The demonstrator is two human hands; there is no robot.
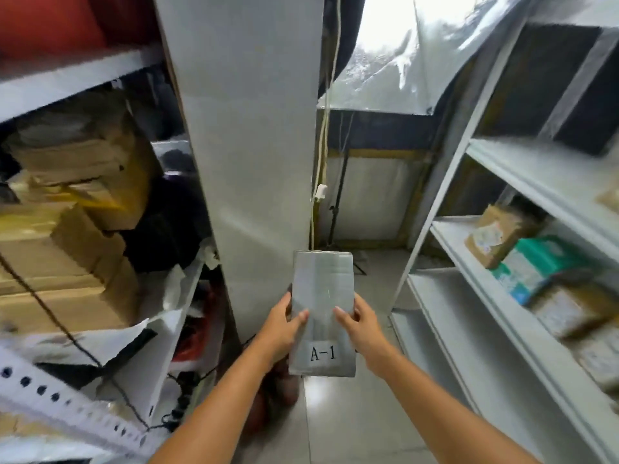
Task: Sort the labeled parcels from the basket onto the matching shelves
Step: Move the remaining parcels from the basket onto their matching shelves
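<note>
Head view shows one flat grey rectangular parcel (323, 309) in mid-air ahead of us, between two shelving units. Its long axis runs near to far, with the white A-1 label (322, 353) at the near end. Both hands hold it at about mid-length: our left hand (284, 326) grips the left long edge and our right hand (360, 324) the right, thumbs on top. The white metal shelving (449, 236) on the right lies nearer our right hand; brown cardboard boxes (67, 229) fill the left rack. We count one parcel, one label, two hands. No basket shows.
</note>
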